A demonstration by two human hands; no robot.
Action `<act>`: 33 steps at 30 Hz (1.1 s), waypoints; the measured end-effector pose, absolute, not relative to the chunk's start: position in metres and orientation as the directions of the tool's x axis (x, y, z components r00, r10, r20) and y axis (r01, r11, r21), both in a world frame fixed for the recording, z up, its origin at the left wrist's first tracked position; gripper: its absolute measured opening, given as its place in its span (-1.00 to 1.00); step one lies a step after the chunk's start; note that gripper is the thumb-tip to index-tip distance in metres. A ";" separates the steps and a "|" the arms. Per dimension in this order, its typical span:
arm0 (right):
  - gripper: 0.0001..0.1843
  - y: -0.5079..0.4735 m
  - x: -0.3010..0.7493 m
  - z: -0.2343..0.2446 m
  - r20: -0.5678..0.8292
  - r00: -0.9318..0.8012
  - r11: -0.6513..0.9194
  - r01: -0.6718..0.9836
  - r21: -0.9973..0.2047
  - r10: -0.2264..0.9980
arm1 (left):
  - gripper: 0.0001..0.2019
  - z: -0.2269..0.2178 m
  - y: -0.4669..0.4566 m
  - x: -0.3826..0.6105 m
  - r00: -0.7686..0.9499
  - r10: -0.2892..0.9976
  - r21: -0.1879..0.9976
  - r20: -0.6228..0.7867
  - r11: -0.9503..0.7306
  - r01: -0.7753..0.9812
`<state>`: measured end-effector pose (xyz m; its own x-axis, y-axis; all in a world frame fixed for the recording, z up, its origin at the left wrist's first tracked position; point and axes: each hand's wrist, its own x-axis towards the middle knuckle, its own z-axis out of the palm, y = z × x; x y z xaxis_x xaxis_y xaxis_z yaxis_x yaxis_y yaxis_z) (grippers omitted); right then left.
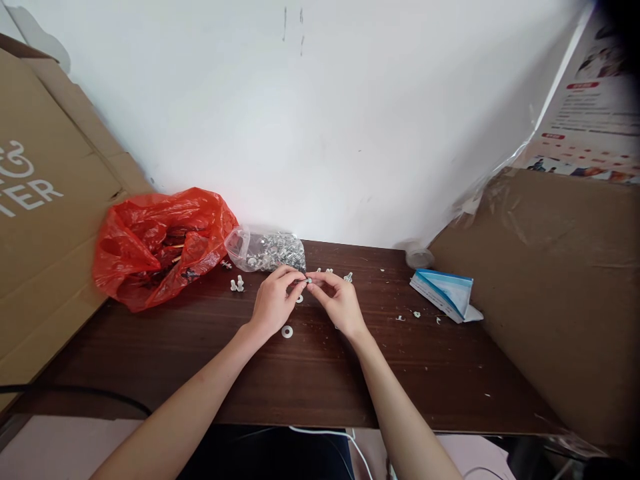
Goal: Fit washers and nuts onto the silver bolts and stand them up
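My left hand (274, 301) and my right hand (338, 301) meet over the middle of the dark wooden table (310, 380). Their fingertips pinch a small dark and metal part (305, 281) between them; it is too small to name. A white washer (287, 331) lies on the table just below my left hand. Small white screw-like pieces (237, 285) stand left of my left hand, and more (348, 277) lie behind my right hand. A clear bag of small metal parts (267, 250) rests just beyond my fingers.
A red plastic bag (160, 241) with dark contents sits at the back left. A blue and white packet (445, 292) lies at the right, a small tape roll (419, 257) behind it. Cardboard sheets (45, 220) flank both sides. White wall behind.
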<state>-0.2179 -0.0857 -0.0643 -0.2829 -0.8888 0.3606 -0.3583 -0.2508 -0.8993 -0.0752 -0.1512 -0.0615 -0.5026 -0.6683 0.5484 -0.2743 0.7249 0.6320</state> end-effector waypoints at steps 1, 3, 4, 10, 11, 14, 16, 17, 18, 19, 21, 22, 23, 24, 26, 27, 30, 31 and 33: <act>-0.75 -0.086 -0.218 -0.064 0.372 -0.276 -0.258 -0.373 -0.891 -0.886 | -0.89 -0.062 -0.151 -0.075 -0.510 -0.658 0.608 0.555 0.739 -0.291; -0.77 -0.085 -0.218 -0.063 0.394 -0.262 -0.266 -0.415 -0.870 -0.881 | -0.88 -0.062 -0.151 -0.073 -0.526 -0.630 0.550 0.571 0.769 -0.325; -0.78 -0.085 -0.218 -0.062 0.403 -0.253 -0.267 -0.439 -0.858 -0.880 | -0.87 -0.062 -0.151 -0.072 -0.535 -0.613 0.516 0.581 0.786 -0.339; -0.78 -0.083 -0.218 -0.060 0.434 -0.195 -0.270 -0.547 -0.792 -0.880 | -0.86 -0.059 -0.150 -0.069 -0.588 -0.520 0.345 0.620 0.854 -0.390; -0.77 -0.083 -0.219 -0.060 0.435 -0.191 -0.270 -0.554 -0.788 -0.880 | -0.86 -0.058 -0.150 -0.068 -0.591 -0.516 0.336 0.620 0.855 -0.394; -0.78 -0.083 -0.219 -0.061 0.425 -0.196 -0.260 -0.549 -0.794 -0.884 | -0.85 -0.057 -0.149 -0.068 -0.597 -0.506 0.319 0.623 0.861 -0.397; -0.78 -0.083 -0.218 -0.062 0.405 -0.212 -0.246 -0.526 -0.814 -0.889 | -0.85 -0.057 -0.149 -0.068 -0.597 -0.500 0.313 0.628 0.864 -0.395; -0.78 -0.083 -0.218 -0.062 0.394 -0.219 -0.237 -0.515 -0.824 -0.893 | -0.84 -0.057 -0.149 -0.068 -0.595 -0.498 0.313 0.631 0.865 -0.392; -0.78 -0.083 -0.218 -0.062 0.385 -0.223 -0.230 -0.509 -0.829 -0.895 | -0.84 -0.057 -0.149 -0.068 -0.593 -0.496 0.313 0.634 0.866 -0.389; -0.77 -0.083 -0.218 -0.062 0.379 -0.223 -0.225 -0.507 -0.832 -0.898 | -0.84 -0.058 -0.149 -0.068 -0.591 -0.493 0.314 0.638 0.868 -0.385; -0.77 -0.083 -0.217 -0.061 0.371 -0.226 -0.218 -0.504 -0.836 -0.901 | -0.84 -0.058 -0.149 -0.068 -0.586 -0.487 0.315 0.648 0.871 -0.376; -0.77 -0.083 -0.217 -0.061 0.366 -0.229 -0.216 -0.495 -0.842 -0.902 | -0.85 -0.058 -0.150 -0.068 -0.582 -0.485 0.316 0.653 0.873 -0.372; -0.76 -0.082 -0.217 -0.060 0.358 -0.235 -0.215 -0.474 -0.854 -0.903 | -0.85 -0.058 -0.150 -0.068 -0.579 -0.482 0.316 0.658 0.874 -0.369; -0.76 -0.082 -0.216 -0.060 0.346 -0.244 -0.214 -0.440 -0.872 -0.906 | -0.85 -0.058 -0.149 -0.068 -0.575 -0.480 0.316 0.663 0.875 -0.365; -0.74 -0.082 -0.216 -0.061 0.309 -0.259 -0.209 -0.350 -0.913 -0.915 | -0.85 -0.058 -0.149 -0.069 -0.568 -0.473 0.314 0.674 0.879 -0.360; -0.72 -0.082 -0.217 -0.061 0.291 -0.264 -0.205 -0.310 -0.928 -0.920 | -0.85 -0.057 -0.149 -0.069 -0.566 -0.469 0.311 0.678 0.881 -0.357; -0.70 -0.082 -0.217 -0.061 0.275 -0.269 -0.192 -0.297 -0.935 -0.923 | -0.86 -0.057 -0.149 -0.069 -0.563 -0.461 0.306 0.685 0.885 -0.352; -0.71 -0.081 -0.217 -0.060 0.284 -0.271 -0.190 -0.324 -0.927 -0.920 | -0.86 -0.057 -0.149 -0.069 -0.564 -0.460 0.305 0.686 0.885 -0.350; -0.71 -0.080 -0.217 -0.059 0.304 -0.276 -0.189 -0.376 -0.907 -0.912 | -0.86 -0.057 -0.148 -0.070 -0.568 -0.457 0.301 0.685 0.887 -0.352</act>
